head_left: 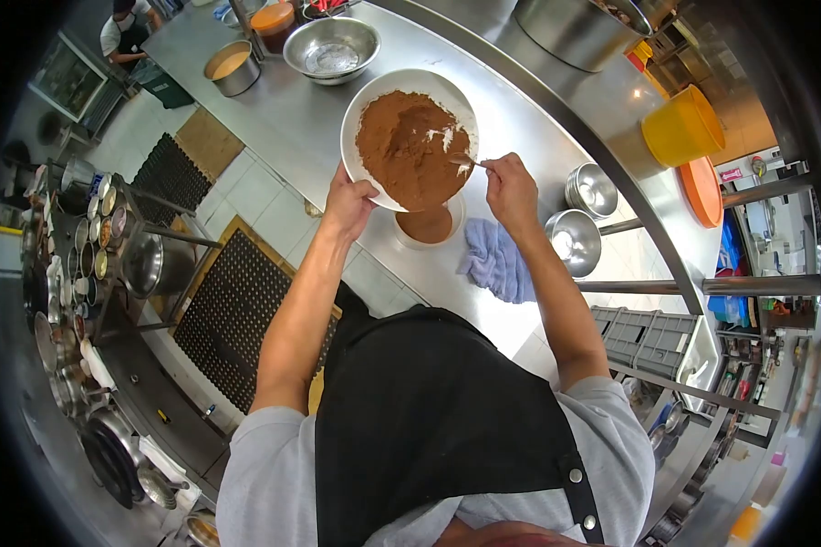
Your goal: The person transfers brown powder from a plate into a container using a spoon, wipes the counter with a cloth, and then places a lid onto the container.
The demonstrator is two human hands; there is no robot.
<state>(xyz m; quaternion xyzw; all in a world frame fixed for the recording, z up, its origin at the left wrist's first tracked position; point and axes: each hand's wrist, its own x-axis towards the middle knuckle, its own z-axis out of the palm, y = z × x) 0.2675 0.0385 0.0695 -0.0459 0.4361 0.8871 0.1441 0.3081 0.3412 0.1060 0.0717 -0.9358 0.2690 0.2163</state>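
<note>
My left hand (348,202) is closed on the near left rim of a large white bowl (348,128), which is tilted and holds a heap of brown powder (406,150) with white streaks on its right side. My right hand (511,189) grips a spoon (465,160), whose tip reaches into the powder by the bowl's right wall. Under the bowl's near edge stands a smaller white container (459,219) with more brown powder inside, partly hidden by the bowl. A bluish cloth (499,262) lies crumpled beside it, below my right hand.
A metal bowl (332,50), a pot of orange-coloured contents (233,68) and a lidded tub (274,25) stand farther along the steel table (520,128). Metal bowls (575,242) sit at right, under a shelf rail. Another person (126,36) works at far left.
</note>
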